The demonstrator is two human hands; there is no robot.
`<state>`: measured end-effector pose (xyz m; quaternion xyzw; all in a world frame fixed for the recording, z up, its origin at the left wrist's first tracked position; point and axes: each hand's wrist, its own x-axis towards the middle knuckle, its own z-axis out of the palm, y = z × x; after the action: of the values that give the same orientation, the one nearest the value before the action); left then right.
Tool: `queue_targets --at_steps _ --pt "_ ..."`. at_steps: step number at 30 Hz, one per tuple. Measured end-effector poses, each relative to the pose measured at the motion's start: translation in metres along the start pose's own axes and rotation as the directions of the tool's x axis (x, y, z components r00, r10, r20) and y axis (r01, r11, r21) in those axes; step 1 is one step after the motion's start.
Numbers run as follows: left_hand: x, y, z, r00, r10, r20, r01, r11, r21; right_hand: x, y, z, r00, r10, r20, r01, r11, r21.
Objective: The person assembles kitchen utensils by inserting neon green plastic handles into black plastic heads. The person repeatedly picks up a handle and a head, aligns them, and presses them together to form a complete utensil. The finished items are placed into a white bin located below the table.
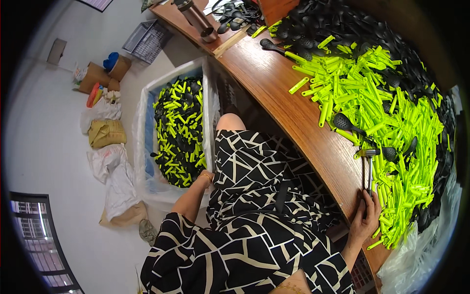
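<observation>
My right hand (pixel 366 215) is closed around the slim metal handle of a small hammer (pixel 370 171) at the table's edge. The hammer's head rests against a heap of lime-green plastic handles (pixel 362 93). Black slotted spoon heads (pixel 344 121) lie among these handles. At my left side, my left hand (pixel 206 176) grips the near right rim of a large bin (pixel 142 147) lined with clear plastic; its fingers are partly hidden. Inside the bin is a pile of green-handled black utensils (pixel 178 127).
The brown wooden table (pixel 274 83) curves along my right, with black utensil heads (pixel 333 24) piled behind the green ones. A brown flask (pixel 196 19) stands at its far end. Sacks (pixel 106 133), cardboard boxes (pixel 95 77) and a grey crate (pixel 147 40) sit on the floor at left.
</observation>
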<state>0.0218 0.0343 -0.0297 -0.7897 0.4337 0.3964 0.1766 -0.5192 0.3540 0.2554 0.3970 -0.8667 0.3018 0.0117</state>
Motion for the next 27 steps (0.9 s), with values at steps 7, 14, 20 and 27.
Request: queue_targets --at_steps 7,14,20,27 --pt "0.049 0.056 -0.01 0.993 0.069 -0.093 -0.073 0.996 -0.049 0.005 -0.006 0.003 1.0 0.003 0.011 -0.004 1.0 0.026" --pt "0.045 0.184 -0.039 0.975 0.115 -0.191 -0.134 0.987 -0.09 0.008 -0.012 -0.002 0.999 0.035 -0.012 -0.034 0.997 0.068" --pt "0.072 0.159 -0.036 0.968 0.057 -0.246 -0.094 0.985 -0.142 0.009 -0.015 -0.001 0.999 0.03 -0.024 -0.026 0.988 0.154" --pt "0.041 0.223 -0.04 0.932 0.132 -0.338 -0.266 0.882 -0.388 0.001 -0.008 -0.01 0.96 0.073 -0.271 -0.047 0.994 0.101"
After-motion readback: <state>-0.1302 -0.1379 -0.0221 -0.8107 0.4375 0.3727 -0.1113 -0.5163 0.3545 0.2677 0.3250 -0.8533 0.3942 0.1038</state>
